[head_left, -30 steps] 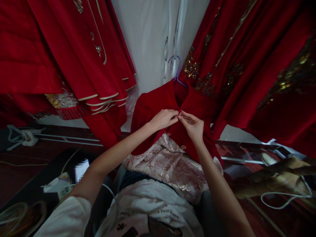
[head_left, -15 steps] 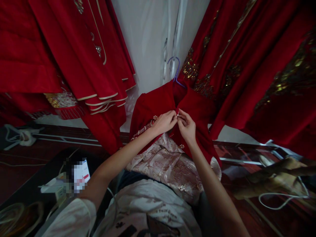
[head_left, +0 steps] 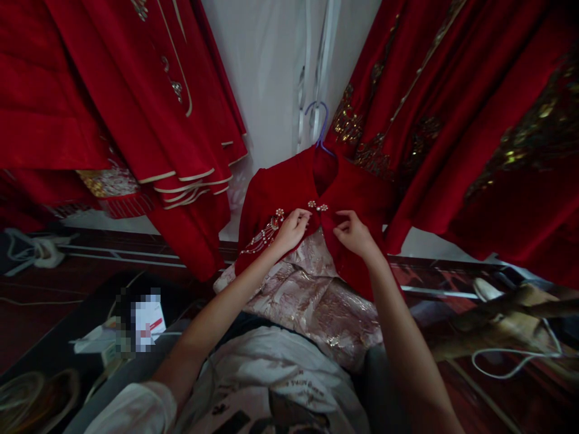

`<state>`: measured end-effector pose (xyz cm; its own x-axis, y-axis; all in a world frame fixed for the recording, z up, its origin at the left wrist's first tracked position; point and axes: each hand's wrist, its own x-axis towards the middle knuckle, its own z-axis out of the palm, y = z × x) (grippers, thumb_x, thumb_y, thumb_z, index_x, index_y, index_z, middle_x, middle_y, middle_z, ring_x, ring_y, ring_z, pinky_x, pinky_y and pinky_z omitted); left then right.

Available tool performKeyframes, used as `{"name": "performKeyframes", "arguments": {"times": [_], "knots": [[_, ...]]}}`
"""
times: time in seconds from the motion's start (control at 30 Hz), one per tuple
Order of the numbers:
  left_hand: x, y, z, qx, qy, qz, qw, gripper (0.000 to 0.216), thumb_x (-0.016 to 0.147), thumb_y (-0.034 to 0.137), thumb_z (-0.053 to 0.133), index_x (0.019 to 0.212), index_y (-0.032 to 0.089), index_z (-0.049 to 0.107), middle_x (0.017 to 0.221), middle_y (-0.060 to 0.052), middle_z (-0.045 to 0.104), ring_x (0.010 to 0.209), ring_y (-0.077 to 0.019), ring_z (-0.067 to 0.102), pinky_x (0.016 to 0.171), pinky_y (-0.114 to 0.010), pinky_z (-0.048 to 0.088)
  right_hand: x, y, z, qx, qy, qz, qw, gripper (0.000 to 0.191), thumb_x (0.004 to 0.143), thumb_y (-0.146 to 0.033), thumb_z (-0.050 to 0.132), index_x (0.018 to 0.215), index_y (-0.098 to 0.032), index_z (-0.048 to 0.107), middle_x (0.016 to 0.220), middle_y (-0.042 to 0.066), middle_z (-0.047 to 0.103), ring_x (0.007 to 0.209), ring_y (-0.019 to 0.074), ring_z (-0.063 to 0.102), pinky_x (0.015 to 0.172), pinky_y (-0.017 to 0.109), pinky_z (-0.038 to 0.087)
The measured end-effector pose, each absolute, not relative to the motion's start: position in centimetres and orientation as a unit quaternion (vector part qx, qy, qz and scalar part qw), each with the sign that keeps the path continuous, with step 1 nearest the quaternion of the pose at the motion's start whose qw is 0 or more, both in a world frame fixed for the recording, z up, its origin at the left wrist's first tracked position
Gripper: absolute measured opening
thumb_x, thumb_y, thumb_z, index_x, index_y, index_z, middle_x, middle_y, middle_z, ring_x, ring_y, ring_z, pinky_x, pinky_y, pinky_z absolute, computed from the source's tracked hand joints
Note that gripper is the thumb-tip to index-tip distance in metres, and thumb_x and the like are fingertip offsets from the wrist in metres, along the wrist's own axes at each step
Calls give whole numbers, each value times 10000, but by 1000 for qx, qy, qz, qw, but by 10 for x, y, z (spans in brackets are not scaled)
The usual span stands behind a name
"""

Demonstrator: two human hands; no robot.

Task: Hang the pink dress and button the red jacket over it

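Red jacket (head_left: 280, 184) on a hanger (head_left: 324, 123); near the clasp (head_left: 318, 207), the right hand (head_left: 355, 234) has released fingers; the left hand (head_left: 293, 228) curls, its grasp I cannot tell.

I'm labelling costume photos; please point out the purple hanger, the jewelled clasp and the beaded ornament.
Purple hanger (head_left: 324, 126): head view, on its hook's stem.
Jewelled clasp (head_left: 319, 208): head view, around its middle.
Beaded ornament (head_left: 273, 224): head view, cluster below its top flower.

Head cam, 1 view: on wearer's head, faces fwd & down past own shirt (head_left: 262, 355). L hand (head_left: 294, 229) & R hand (head_left: 356, 234) nr mid-frame, close; wall (head_left: 257, 78) farther off, top ctr.
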<state>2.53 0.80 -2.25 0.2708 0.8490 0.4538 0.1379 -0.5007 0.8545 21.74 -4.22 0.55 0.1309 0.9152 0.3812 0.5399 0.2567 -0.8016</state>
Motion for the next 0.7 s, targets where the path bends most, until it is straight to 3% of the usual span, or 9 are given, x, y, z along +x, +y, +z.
{"name": "performKeyframes", "arguments": {"times": [0.1,0.2,0.33,0.5,0.57,0.7], "knots": [[18,6,-32,700,343,489,391,328,950,416,412,1083,191,610,1166,-92,646,1056,-157,623,939,-324,501,224,-57,29,-524,-625,327,477,307,712,-238,603,1014,-188,621,634,-34,600,509,103,507,487,219,414],[16,0,-38,658,331,504,451,411,942,483,398,1051,174,646,1173,-100,661,1115,-172,609,1023,-357,450,205,-72,49,-443,-599,402,532,265,730,-273,634,990,-220,619,788,-13,648,611,104,568,547,217,467],[12,-14,-33,585,308,508,552,532,935,572,319,1031,171,655,1066,-105,705,1012,-197,658,943,-376,504,158,-81,50,-372,-555,442,598,291,767,-334,648,1044,-268,590,984,20,672,842,151,652,732,285,560],[-7,-34,-18,501,309,502,634,660,903,681,199,1184,212,570,1070,-94,698,929,-196,675,804,-350,547,128,-72,27,-304,-633,472,533,440,781,-370,678,1194,-276,558,1262,60,611,1163,190,588,1011,388,483],[-14,-39,-17,464,307,507,658,651,895,686,231,1171,199,564,1080,-104,688,899,-191,678,772,-334,549,128,-65,15,-327,-655,444,516,408,787,-359,670,1168,-254,570,1271,76,602,1155,199,593,1001,406,487],[-13,-42,-28,419,338,571,620,464,869,562,487,1102,175,593,1036,-88,690,814,-149,670,713,-261,542,131,-54,-4,-411,-667,358,508,330,817,-297,609,1134,-222,561,1148,86,630,971,175,643,838,364,559]]}}
